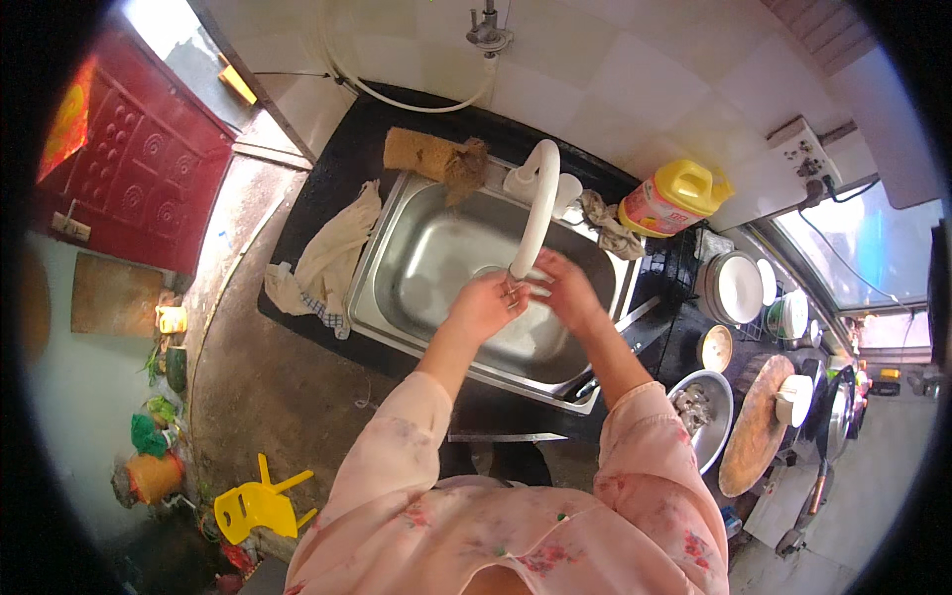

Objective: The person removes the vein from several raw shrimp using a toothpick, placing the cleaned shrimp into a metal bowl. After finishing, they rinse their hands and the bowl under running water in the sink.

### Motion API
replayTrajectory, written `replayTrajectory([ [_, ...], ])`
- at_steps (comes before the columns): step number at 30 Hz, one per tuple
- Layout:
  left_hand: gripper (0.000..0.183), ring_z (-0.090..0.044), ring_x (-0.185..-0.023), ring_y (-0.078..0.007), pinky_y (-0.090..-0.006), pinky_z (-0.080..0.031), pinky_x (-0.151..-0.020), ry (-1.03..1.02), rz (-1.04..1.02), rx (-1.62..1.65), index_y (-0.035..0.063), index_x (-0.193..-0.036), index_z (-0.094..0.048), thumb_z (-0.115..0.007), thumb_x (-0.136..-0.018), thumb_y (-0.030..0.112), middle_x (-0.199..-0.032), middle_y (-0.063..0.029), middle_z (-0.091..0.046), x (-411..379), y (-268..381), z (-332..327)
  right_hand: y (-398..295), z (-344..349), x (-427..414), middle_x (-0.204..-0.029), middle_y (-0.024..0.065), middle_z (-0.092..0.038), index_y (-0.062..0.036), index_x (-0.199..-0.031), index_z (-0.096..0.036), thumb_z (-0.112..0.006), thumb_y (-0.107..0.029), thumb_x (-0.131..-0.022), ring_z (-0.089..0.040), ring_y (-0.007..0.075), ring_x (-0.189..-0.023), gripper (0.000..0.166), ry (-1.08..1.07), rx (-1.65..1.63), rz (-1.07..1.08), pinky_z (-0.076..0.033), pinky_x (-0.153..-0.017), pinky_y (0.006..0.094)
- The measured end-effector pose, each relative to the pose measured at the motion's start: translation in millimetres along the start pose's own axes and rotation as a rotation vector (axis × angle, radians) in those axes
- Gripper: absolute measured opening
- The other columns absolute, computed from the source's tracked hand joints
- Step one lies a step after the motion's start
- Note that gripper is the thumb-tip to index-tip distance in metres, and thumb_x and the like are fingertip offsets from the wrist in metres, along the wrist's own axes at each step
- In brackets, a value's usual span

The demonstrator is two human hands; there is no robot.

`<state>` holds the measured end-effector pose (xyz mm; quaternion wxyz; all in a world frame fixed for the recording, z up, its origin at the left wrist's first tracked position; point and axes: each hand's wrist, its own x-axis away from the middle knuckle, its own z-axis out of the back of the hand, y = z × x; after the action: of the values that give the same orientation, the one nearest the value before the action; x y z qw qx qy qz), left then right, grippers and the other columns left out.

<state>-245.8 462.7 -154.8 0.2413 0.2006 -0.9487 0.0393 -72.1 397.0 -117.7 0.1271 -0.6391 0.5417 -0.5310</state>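
Note:
My left hand (487, 303) is under the mouth of a white curved faucet (547, 193), with its fingers loosely bent. Close by on the right is my right hand (569, 288), its fingers spread and slightly blurred. A little water seems to run over the fingers of the left one. No object shows in either hand. Both are above a stainless steel sink (416, 260), whose basin holds no dishes that I can see.
A cloth (335, 249) lies left of the sink, a brown sponge-like pad (416, 151) behind it. At the back right stands a yellow jug (673, 199). Stacked bowls (732, 288), a metal basin (718, 416) and a round wooden board (755, 428) are to the right. A yellow stool (256, 509) is on the floor.

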Motion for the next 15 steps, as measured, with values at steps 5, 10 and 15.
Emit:
replayTrajectory([
  [5,0.018,-0.062,-0.081,-0.0309,-0.0469,-0.051,-0.072,0.201,-0.406,-0.729,0.0097,-0.105,-0.058,-0.055,-0.095,0.024,-0.087,-0.0141,-0.061,-42,-18,-1,27,-41,-16,-0.109,0.0136,-0.063,-0.0040,-0.120,-0.053,-0.045,-0.028,-0.098,-0.060,0.0273,-0.102,0.034,-0.250,-0.430,-0.047,-0.051,-0.086,0.0412],
  [10,0.034,-0.053,-0.108,-0.0405,-0.0521,-0.043,-0.090,0.544,-1.053,-2.103,0.0066,-0.118,-0.056,-0.057,-0.090,0.027,-0.119,-0.0212,-0.053,0,-5,-47,63,-47,-34,-0.107,0.0059,-0.063,-0.0088,-0.112,-0.058,-0.050,-0.038,-0.099,-0.061,0.0233,-0.102,0.033,0.042,-0.117,0.250,-0.050,-0.092,0.0389],
  [15,0.024,-0.053,-0.113,-0.0348,-0.0521,-0.044,-0.090,0.600,-1.155,-1.997,0.0079,-0.105,-0.061,-0.061,-0.086,0.022,-0.112,-0.0117,-0.058,15,-8,-23,53,-69,-38,-0.094,0.0038,-0.064,-0.0079,-0.103,-0.061,-0.054,-0.039,-0.099,-0.060,0.0153,-0.088,0.032,0.150,0.270,0.116,-0.050,-0.080,0.0340],
])
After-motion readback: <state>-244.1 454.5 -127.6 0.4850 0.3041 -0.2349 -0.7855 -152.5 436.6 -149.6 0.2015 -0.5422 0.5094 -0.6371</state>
